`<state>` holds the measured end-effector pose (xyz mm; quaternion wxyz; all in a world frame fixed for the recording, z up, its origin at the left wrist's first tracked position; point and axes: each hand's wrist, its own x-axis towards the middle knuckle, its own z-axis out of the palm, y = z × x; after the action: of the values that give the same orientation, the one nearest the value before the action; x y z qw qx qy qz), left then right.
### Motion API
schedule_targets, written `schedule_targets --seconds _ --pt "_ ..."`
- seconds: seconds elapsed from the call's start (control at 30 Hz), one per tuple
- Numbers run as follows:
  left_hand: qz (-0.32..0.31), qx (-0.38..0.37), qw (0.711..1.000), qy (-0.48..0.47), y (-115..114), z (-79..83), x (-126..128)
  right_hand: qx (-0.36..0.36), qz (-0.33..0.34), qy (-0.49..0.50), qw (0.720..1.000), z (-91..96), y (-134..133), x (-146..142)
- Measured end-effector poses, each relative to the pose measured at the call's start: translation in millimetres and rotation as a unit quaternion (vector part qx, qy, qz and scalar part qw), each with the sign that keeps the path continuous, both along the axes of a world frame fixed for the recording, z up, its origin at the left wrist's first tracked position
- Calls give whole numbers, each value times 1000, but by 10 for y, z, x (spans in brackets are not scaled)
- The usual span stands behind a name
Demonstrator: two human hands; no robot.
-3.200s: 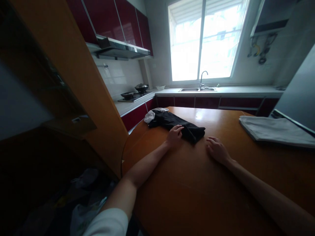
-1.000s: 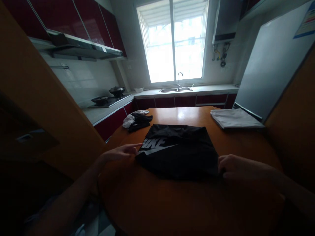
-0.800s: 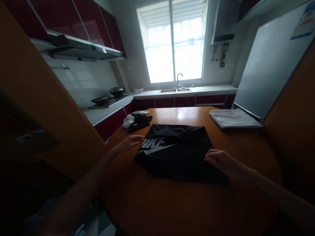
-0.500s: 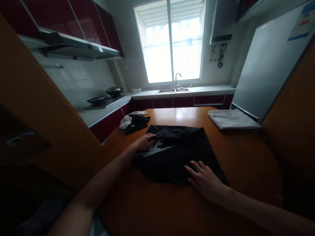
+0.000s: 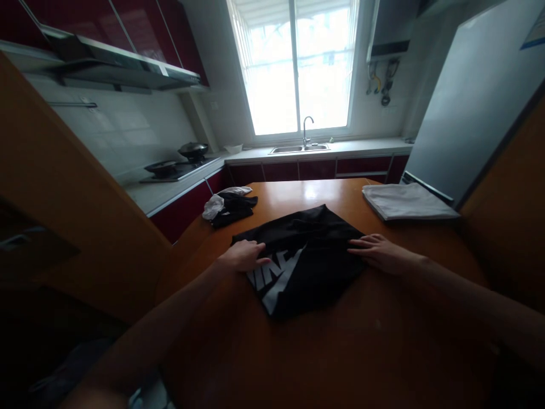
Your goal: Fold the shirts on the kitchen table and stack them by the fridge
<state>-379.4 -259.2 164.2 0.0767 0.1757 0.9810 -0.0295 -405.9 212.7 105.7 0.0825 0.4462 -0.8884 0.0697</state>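
Observation:
A folded black garment (image 5: 327, 267) with large pale "NIKE" lettering lies turned at an angle on the table, one corner pointing toward me. Its exact kind does not show. My left hand (image 5: 243, 255) rests on its left edge beside the lettering, thumb apart from the fingers. At the opposite edge, my right hand (image 5: 381, 254) lies with its fingers stretched out on the dark cloth. Both hands are open and touch the fabric. The underside of the garment is hidden.
The wooden table (image 5: 332, 358) has a rounded outline. At its far left sits a crumpled heap of black and white clothes (image 5: 232, 207); at the far right, a folded white cloth (image 5: 406, 201). Behind are a sink (image 5: 287, 149), a stove with pans (image 5: 193, 149) and a refrigerator (image 5: 472, 96).
The garment has turned on the table, its lettering now slanting more steeply. My right hand has moved away from me to the garment's right edge; my left hand has shifted slightly nearer.

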Motion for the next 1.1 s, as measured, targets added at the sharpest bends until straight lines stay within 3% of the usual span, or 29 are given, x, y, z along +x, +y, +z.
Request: schedule_targets --seconds 0.07,0.13,0.2,0.27,0.33,0.4,0.53,0.67,0.83,0.87,0.97,1.03,1.1 --pt "-41 96 985 -137 71 105 46 -45 -54 11 997 34 87 -282" --pt "-93 200 951 -218 128 134 2 -107 -130 30 985 46 8 -384" --pt "-133 267 941 -162 165 70 -141 -163 -200 38 965 41 -229 -271" --pt "-154 284 946 -38 186 -75 -356 -191 -230 21 954 25 -558 25" --pt "-168 276 945 43 194 -261 -591 -174 -220 1 960 -2 -896 412" --pt "-177 260 947 62 194 -444 -798 -151 -206 -18 967 -53 -1164 775" --pt "-164 225 958 65 164 -697 -1040 -79 -195 -56 976 -235 -1339 1110" --pt "-97 192 973 88 166 -785 -1038 -55 -149 -78 984 -343 -1070 821" --pt "33 114 987 109 382 -661 -808 -2 -32 -67 997 -134 -483 -73" --pt "48 97 989 97 434 -607 -771 1 -48 -46 998 -76 -386 -245" --pt "58 88 991 86 521 -432 -757 -27 -202 28 979 42 -251 -587" --pt "49 113 983 137 486 -356 -836 -56 -278 56 957 51 -313 -636" --pt "47 133 972 187 380 -353 -956 -74 -307 42 948 13 -459 -565"
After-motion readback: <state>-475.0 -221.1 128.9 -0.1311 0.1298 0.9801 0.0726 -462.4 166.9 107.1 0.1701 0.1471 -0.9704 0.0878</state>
